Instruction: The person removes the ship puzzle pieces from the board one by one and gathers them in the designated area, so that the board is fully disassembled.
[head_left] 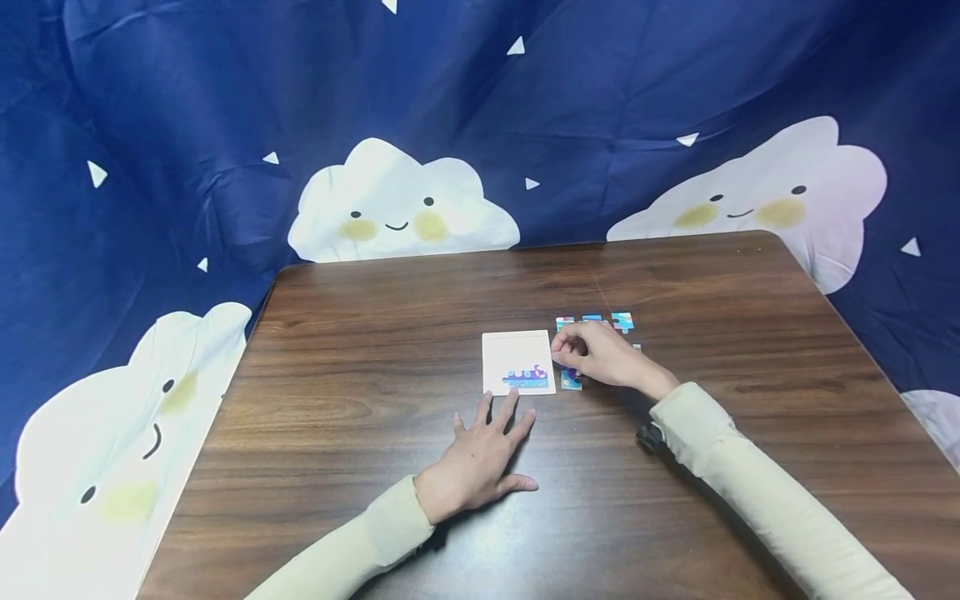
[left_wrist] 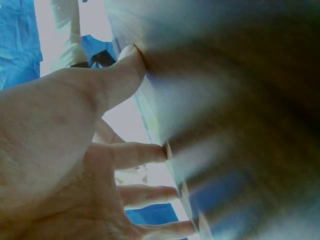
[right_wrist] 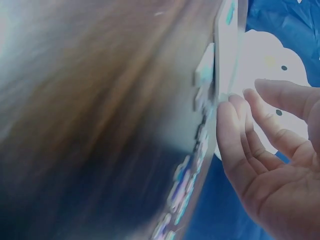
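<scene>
A white square puzzle board (head_left: 513, 350) lies on the table, with joined blue and purple jigsaw pieces (head_left: 527, 379) along its lower right. My left hand (head_left: 476, 467) is spread flat, its fingertips at the board's near edge. In the left wrist view the straight fingers of the left hand (left_wrist: 140, 155) reach the table. Over the board's right edge, my right hand (head_left: 603, 354) has loosely bent fingers. The right wrist view shows no piece between the thumb and fingers of the right hand (right_wrist: 265, 145). Part of the loose pieces is hidden under this hand.
Loose jigsaw pieces lie right of the board, among them one at the back (head_left: 622, 321) and one near its lower right corner (head_left: 571, 381). Under everything is a brown wooden table (head_left: 360, 367). A blue cloud-patterned curtain (head_left: 585, 100) hangs behind it.
</scene>
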